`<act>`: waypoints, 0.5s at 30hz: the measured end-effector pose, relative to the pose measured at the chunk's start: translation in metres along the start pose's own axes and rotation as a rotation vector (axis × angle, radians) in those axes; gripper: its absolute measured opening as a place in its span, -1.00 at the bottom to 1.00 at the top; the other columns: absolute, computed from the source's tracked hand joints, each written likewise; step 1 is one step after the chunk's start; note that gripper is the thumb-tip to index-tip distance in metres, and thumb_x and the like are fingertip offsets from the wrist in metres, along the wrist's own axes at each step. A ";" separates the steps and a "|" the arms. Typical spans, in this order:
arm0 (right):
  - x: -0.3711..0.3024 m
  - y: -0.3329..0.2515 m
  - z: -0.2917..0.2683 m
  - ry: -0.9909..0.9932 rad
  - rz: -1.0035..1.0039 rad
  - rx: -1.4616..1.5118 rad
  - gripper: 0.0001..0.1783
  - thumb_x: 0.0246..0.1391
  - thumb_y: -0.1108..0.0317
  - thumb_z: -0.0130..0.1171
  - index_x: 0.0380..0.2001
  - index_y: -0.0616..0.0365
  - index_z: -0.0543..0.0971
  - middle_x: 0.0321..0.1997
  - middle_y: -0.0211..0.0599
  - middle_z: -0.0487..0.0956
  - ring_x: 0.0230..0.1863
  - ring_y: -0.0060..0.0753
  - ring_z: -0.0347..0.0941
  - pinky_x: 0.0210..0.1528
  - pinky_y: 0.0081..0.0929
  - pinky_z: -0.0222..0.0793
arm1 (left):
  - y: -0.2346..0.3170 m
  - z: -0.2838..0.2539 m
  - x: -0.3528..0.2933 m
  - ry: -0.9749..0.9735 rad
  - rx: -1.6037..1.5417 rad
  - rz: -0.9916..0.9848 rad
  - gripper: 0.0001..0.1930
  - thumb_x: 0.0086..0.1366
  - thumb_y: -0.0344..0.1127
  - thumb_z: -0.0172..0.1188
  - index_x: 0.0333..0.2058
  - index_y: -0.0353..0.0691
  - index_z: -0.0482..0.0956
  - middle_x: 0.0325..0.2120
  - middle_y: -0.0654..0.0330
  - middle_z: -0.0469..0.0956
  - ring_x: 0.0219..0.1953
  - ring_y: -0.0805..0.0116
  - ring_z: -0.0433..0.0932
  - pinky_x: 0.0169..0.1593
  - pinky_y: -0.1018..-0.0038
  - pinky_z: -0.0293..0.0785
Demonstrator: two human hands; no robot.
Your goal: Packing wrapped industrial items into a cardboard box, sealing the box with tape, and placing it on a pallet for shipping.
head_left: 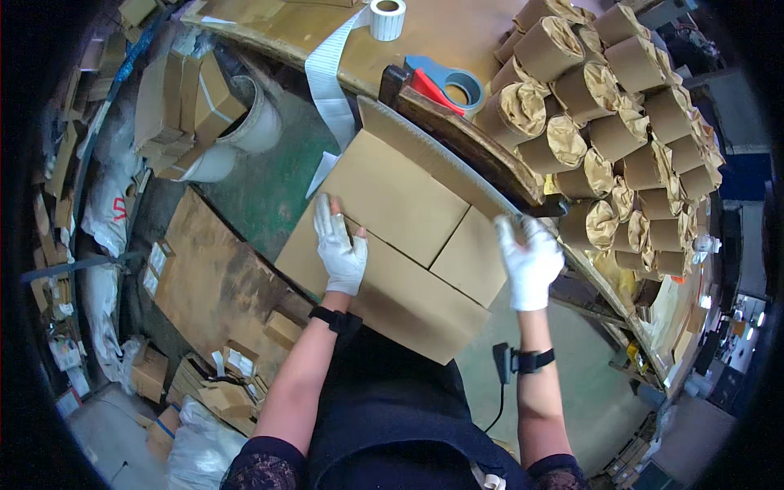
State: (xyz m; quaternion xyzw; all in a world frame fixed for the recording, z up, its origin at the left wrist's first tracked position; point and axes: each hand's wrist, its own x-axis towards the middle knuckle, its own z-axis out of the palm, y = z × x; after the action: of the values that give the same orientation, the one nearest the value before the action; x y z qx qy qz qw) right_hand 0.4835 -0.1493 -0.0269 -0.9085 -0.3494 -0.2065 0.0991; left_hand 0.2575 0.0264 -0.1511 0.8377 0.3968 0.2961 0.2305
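Note:
A brown cardboard box (400,200) is in front of me, with three of its flaps folded down and thin gaps between them. Its far flap (433,159) stands up beside the wooden table edge. On the left part of the flaps my left hand (339,253), in a white glove with some fingertips bare, lies flat with fingers stretched. My right hand (531,257), also white-gloved, is by the box's right end, near the end of the raised flap. Its fingers are apart and slightly blurred, and I see nothing in it.
A blue and red tape dispenser (445,84) and a roll of white labels (387,20) sit on the wooden table (286,28); the label strip hangs over the edge. Several paper-stuffed brown tubes (551,49) are stacked at the right. Flat cardboard (220,269) lies at the left.

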 end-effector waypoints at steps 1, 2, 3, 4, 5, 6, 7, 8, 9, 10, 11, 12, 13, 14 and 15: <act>-0.017 -0.010 -0.004 0.000 0.017 -0.066 -0.62 -0.11 -0.10 0.30 -0.51 -0.01 0.62 -0.59 -0.33 0.57 -0.60 -0.28 0.49 -0.49 -0.31 0.41 | 0.000 -0.002 0.000 0.065 -0.086 -0.068 -0.25 0.20 -0.19 0.14 0.30 -0.28 0.04 0.29 -0.17 0.05 0.33 -0.14 0.02 0.35 0.08 -0.05; -0.035 -0.010 -0.002 -0.073 0.033 0.070 -0.66 -0.08 -0.03 0.30 -0.49 0.03 0.63 -0.54 -0.31 0.62 -0.55 -0.28 0.54 -0.47 -0.32 0.42 | 0.001 -0.002 0.005 0.138 -0.172 -0.132 -0.25 0.22 -0.18 0.13 0.31 -0.27 0.01 0.29 -0.18 0.03 0.34 -0.13 0.01 0.35 0.08 -0.06; -0.055 -0.018 -0.008 -0.167 0.007 0.198 -0.68 -0.05 0.03 0.29 -0.46 0.07 0.65 -0.47 -0.25 0.65 -0.50 -0.25 0.57 -0.43 -0.33 0.46 | 0.002 -0.005 0.009 0.144 -0.167 -0.140 -0.25 0.22 -0.18 0.13 0.31 -0.27 0.01 0.29 -0.18 0.03 0.34 -0.13 0.01 0.35 0.08 -0.06; -0.077 -0.023 -0.007 -0.221 -0.119 0.296 -0.68 -0.03 0.07 0.28 -0.44 0.12 0.66 -0.42 -0.19 0.66 -0.48 -0.22 0.60 -0.41 -0.36 0.49 | 0.007 -0.004 0.016 0.206 -0.130 -0.102 -0.25 0.22 -0.18 0.12 0.31 -0.27 0.01 0.30 -0.17 0.03 0.34 -0.12 0.00 0.36 0.08 -0.07; -0.108 -0.019 -0.001 -0.243 -0.216 0.338 -0.68 -0.03 0.09 0.28 -0.49 0.16 0.66 -0.47 -0.17 0.65 -0.49 -0.23 0.60 -0.43 -0.39 0.50 | 0.016 0.000 0.023 0.270 -0.105 -0.062 -0.25 0.23 -0.17 0.12 0.31 -0.27 0.00 0.30 -0.17 0.02 0.35 -0.12 -0.01 0.36 0.08 -0.07; -0.119 -0.016 0.001 -0.214 -0.219 0.376 -0.69 -0.03 0.10 0.28 -0.57 0.14 0.63 -0.52 -0.18 0.62 -0.52 -0.23 0.57 -0.47 -0.39 0.48 | 0.021 0.004 0.026 0.142 0.035 0.004 -0.22 0.17 -0.11 0.16 0.28 -0.32 0.06 0.30 -0.14 0.03 0.36 -0.10 -0.03 0.37 0.08 -0.09; -0.121 -0.012 0.003 -0.188 -0.219 0.406 -0.68 -0.03 0.11 0.28 -0.65 0.12 0.61 -0.58 -0.19 0.60 -0.56 -0.24 0.55 -0.51 -0.38 0.45 | 0.038 0.010 0.029 -0.099 0.210 0.055 -0.18 0.08 -0.06 0.22 0.24 -0.36 0.14 0.30 -0.10 0.06 0.36 -0.04 -0.03 0.38 0.08 -0.13; -0.105 -0.011 -0.003 -0.348 -0.123 0.441 -0.66 -0.03 0.14 0.29 -0.72 0.10 0.56 -0.63 -0.19 0.56 -0.60 -0.24 0.51 -0.54 -0.36 0.41 | 0.036 0.013 0.028 -0.230 0.241 0.102 -0.16 0.05 -0.06 0.24 0.24 -0.34 0.14 0.31 -0.06 0.05 0.36 0.00 -0.02 0.38 0.09 -0.13; -0.082 -0.009 -0.007 -0.506 -0.026 0.470 -0.63 -0.03 0.17 0.30 -0.79 0.09 0.51 -0.69 -0.20 0.52 -0.64 -0.24 0.47 -0.57 -0.34 0.36 | 0.033 0.016 0.029 -0.360 0.269 0.150 -0.14 0.02 -0.06 0.25 0.25 -0.32 0.14 0.31 -0.03 0.05 0.36 0.04 -0.01 0.39 0.10 -0.14; -0.046 -0.013 -0.006 -0.355 -0.031 0.604 -0.60 -0.03 0.23 0.31 -0.82 0.08 0.45 -0.73 -0.21 0.47 -0.69 -0.23 0.39 -0.61 -0.31 0.28 | 0.032 0.022 0.031 -0.345 0.249 0.153 -0.14 0.02 -0.06 0.25 0.25 -0.32 0.14 0.31 -0.03 0.05 0.36 0.04 -0.01 0.39 0.10 -0.14; 0.005 -0.036 -0.025 -0.266 -0.144 0.404 -0.63 -0.02 0.26 0.31 -0.79 0.11 0.46 -0.75 -0.20 0.44 -0.70 -0.18 0.36 -0.60 -0.32 0.28 | 0.021 0.019 0.027 -0.332 0.271 0.151 -0.15 0.02 -0.03 0.25 0.23 -0.33 0.17 0.30 -0.03 0.07 0.36 0.05 -0.01 0.39 0.08 -0.18; 0.038 -0.039 -0.020 -0.154 -0.070 0.485 -0.66 -0.02 0.24 0.32 -0.73 0.13 0.47 -0.71 -0.19 0.43 -0.67 -0.14 0.34 -0.56 -0.30 0.29 | 0.020 0.019 0.022 -0.323 0.278 0.156 -0.16 0.02 0.00 0.24 0.22 -0.33 0.20 0.29 -0.02 0.09 0.36 0.06 -0.02 0.39 0.07 -0.21; 0.071 -0.053 -0.024 -0.184 0.111 0.664 -0.71 -0.02 0.24 0.32 -0.66 0.14 0.51 -0.66 -0.17 0.44 -0.58 -0.10 0.38 -0.47 -0.25 0.32 | 0.021 0.019 0.021 -0.312 0.268 0.149 -0.16 0.02 0.00 0.24 0.22 -0.33 0.20 0.29 -0.02 0.09 0.36 0.06 -0.02 0.39 0.07 -0.21; 0.104 -0.056 -0.020 -0.177 -0.001 0.539 -0.75 0.01 0.21 0.29 -0.60 0.13 0.56 -0.59 -0.18 0.50 -0.49 -0.10 0.43 -0.41 -0.25 0.35 | 0.022 0.019 0.022 -0.322 0.255 0.158 -0.16 0.03 0.00 0.24 0.22 -0.33 0.19 0.29 -0.02 0.09 0.37 0.05 -0.02 0.39 0.06 -0.20; 0.127 -0.059 -0.003 -0.065 -0.123 0.560 -0.77 0.03 0.21 0.24 -0.56 0.12 0.59 -0.53 -0.16 0.55 -0.47 -0.08 0.43 -0.38 -0.24 0.36 | 0.024 0.020 0.024 -0.334 0.244 0.171 -0.15 0.03 0.01 0.23 0.23 -0.33 0.19 0.30 -0.01 0.08 0.37 0.05 -0.03 0.39 0.06 -0.20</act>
State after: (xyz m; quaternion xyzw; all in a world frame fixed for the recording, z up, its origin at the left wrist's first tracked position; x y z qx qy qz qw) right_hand 0.5283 -0.0317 0.0339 -0.8290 -0.4504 -0.0786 0.3220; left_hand 0.2961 0.0286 -0.1434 0.9273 0.3136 0.1216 0.1641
